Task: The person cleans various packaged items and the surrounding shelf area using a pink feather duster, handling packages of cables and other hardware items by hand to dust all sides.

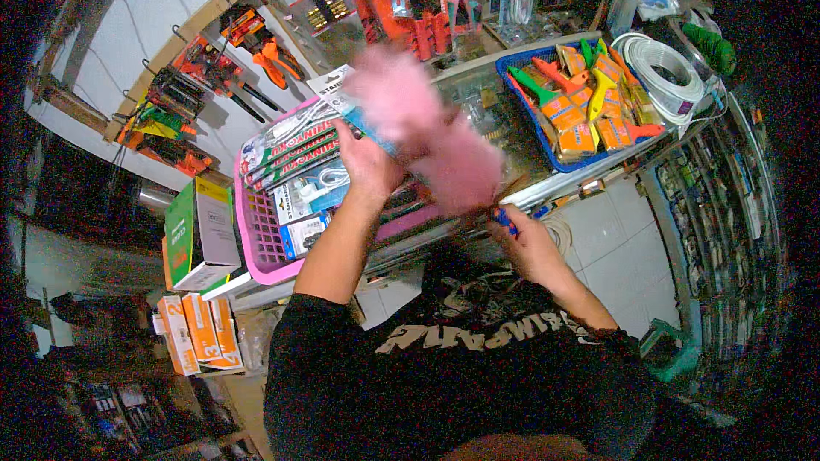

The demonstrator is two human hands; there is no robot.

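Note:
A fluffy pink duster, blurred, slants over the counter. My right hand is closed on its blue handle, at the duster's lower right end. My left hand holds a blue-and-white carded package above a pink plastic basket; the duster's upper part covers some of that package. In the basket lie long packs with green and red print and a pack with a white cord and plug.
A blue basket of paintbrushes stands on the glass counter, beside a coil of white cable. Carded tools hang on the wall. A green-and-white box stands left of the pink basket, above orange-and-white boxes.

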